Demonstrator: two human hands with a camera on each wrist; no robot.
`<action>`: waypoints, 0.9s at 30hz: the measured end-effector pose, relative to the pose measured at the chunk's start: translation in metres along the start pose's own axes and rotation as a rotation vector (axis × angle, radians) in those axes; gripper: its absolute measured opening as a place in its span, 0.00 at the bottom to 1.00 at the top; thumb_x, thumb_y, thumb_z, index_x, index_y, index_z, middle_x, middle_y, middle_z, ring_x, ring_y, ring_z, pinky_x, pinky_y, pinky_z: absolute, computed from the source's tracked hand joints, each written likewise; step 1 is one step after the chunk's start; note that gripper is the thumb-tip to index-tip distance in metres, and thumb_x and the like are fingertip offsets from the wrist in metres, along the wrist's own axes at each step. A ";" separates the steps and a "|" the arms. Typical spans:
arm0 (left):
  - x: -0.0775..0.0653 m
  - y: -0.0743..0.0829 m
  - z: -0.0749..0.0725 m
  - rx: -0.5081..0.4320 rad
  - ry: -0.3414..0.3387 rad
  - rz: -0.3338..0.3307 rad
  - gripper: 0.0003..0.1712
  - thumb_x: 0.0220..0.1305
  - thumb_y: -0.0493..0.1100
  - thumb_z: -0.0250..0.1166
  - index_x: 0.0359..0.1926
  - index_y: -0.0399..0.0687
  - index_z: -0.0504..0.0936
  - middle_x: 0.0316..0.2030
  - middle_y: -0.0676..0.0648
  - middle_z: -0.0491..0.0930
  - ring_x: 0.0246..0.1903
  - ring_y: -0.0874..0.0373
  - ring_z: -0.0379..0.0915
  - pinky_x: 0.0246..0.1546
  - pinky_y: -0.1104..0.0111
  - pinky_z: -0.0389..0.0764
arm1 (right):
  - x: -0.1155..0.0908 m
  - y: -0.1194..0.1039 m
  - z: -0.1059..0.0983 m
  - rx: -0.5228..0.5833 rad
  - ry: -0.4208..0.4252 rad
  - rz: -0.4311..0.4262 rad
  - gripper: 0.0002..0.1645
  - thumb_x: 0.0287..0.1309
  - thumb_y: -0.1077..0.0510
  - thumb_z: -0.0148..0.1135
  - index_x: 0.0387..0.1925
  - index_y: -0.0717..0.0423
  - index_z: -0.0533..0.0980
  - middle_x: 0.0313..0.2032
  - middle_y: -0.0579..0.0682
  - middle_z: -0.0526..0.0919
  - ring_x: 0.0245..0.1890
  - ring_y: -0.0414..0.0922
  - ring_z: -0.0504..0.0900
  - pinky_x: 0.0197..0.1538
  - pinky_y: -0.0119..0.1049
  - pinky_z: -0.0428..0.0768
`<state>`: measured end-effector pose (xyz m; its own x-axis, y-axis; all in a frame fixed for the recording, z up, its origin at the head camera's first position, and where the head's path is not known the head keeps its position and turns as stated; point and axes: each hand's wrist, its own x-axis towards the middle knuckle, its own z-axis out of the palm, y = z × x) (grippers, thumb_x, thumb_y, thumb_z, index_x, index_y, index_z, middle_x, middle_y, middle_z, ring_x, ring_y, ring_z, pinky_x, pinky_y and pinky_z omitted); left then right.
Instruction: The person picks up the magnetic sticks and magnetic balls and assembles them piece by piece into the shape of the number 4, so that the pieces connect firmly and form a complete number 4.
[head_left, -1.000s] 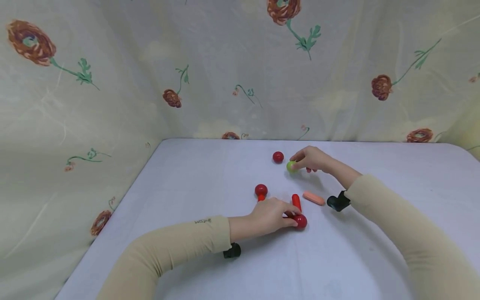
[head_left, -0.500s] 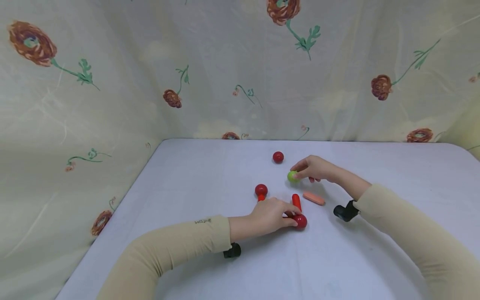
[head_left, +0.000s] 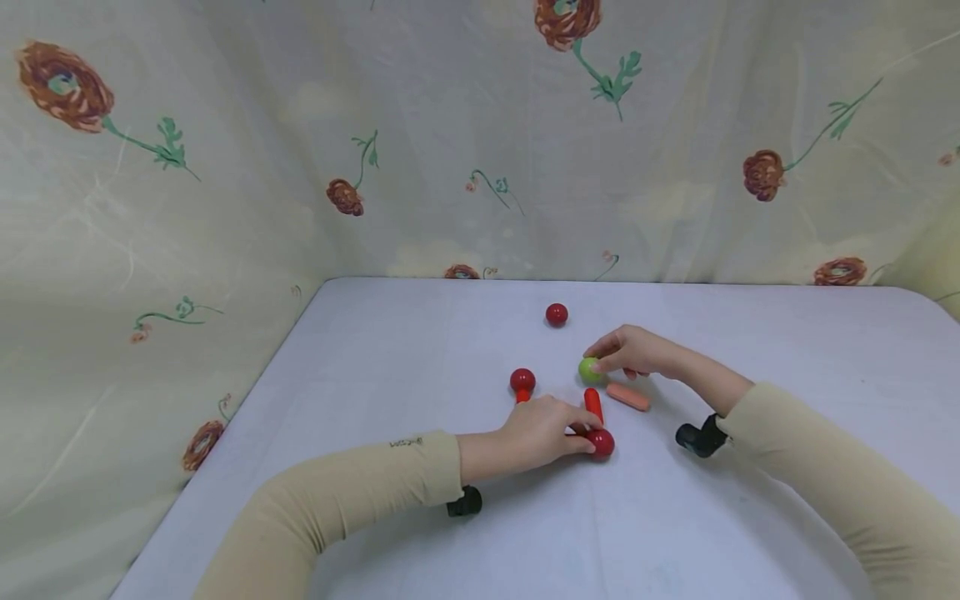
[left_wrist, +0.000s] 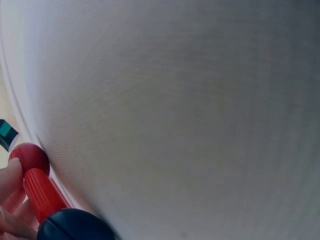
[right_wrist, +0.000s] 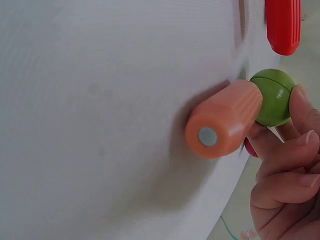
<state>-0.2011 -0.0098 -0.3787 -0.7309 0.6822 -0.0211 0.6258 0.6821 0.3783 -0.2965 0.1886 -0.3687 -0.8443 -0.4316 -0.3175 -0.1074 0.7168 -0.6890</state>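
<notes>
In the head view, my left hand (head_left: 536,433) pinches a red ball (head_left: 602,444) on the table. A red rod (head_left: 592,404) extends away from that ball. In the left wrist view, another red rod (left_wrist: 42,195) runs from the red ball (left_wrist: 31,157) to a dark ball (left_wrist: 75,226); the hand hides these from above. My right hand (head_left: 637,350) holds a green ball (head_left: 590,370) between thumb and fingers, just beyond the red rod's far end. Beside it lies a salmon-coloured rod (head_left: 628,397), its end disc showing grey in the right wrist view; whether it touches the ball I cannot tell.
Another red ball (head_left: 522,381) has a red rod running under my left hand. Farther back sits a lone red ball (head_left: 557,314). A white cloth covers the table (head_left: 405,358); a flowered curtain (head_left: 450,125) hangs behind and to the left.
My right hand has brought the green ball nearer to me, from near the lone red ball to the far end of the red rod. My left hand has stayed in place.
</notes>
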 end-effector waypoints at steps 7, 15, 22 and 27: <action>0.000 0.000 0.000 0.005 -0.009 0.002 0.20 0.56 0.50 0.64 0.51 0.58 0.80 0.33 0.59 0.82 0.31 0.67 0.69 0.21 0.82 0.66 | -0.001 -0.001 0.004 -0.006 -0.010 -0.014 0.23 0.57 0.58 0.59 0.53 0.63 0.73 0.41 0.55 0.79 0.14 0.41 0.63 0.20 0.27 0.63; 0.000 0.000 0.000 0.014 -0.010 0.010 0.20 0.57 0.49 0.64 0.52 0.58 0.80 0.35 0.59 0.82 0.32 0.67 0.70 0.22 0.83 0.66 | -0.003 -0.003 0.006 -0.037 -0.013 -0.028 0.23 0.57 0.58 0.58 0.53 0.64 0.73 0.44 0.57 0.77 0.17 0.42 0.64 0.22 0.28 0.64; 0.000 -0.001 0.000 0.028 -0.013 0.009 0.19 0.58 0.48 0.63 0.52 0.59 0.79 0.38 0.59 0.82 0.33 0.67 0.70 0.21 0.83 0.66 | -0.002 -0.003 0.006 -0.036 -0.048 -0.036 0.23 0.58 0.57 0.58 0.54 0.63 0.73 0.44 0.56 0.78 0.14 0.41 0.62 0.21 0.28 0.62; 0.000 0.000 0.000 0.033 -0.021 0.003 0.19 0.59 0.48 0.63 0.53 0.59 0.79 0.39 0.59 0.82 0.32 0.67 0.70 0.20 0.82 0.66 | -0.001 -0.003 0.005 -0.038 -0.059 -0.031 0.22 0.58 0.57 0.58 0.53 0.63 0.73 0.41 0.54 0.78 0.14 0.40 0.62 0.20 0.27 0.62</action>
<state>-0.2016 -0.0098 -0.3783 -0.7231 0.6896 -0.0398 0.6371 0.6880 0.3475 -0.2922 0.1839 -0.3693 -0.8080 -0.4846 -0.3349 -0.1536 0.7222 -0.6744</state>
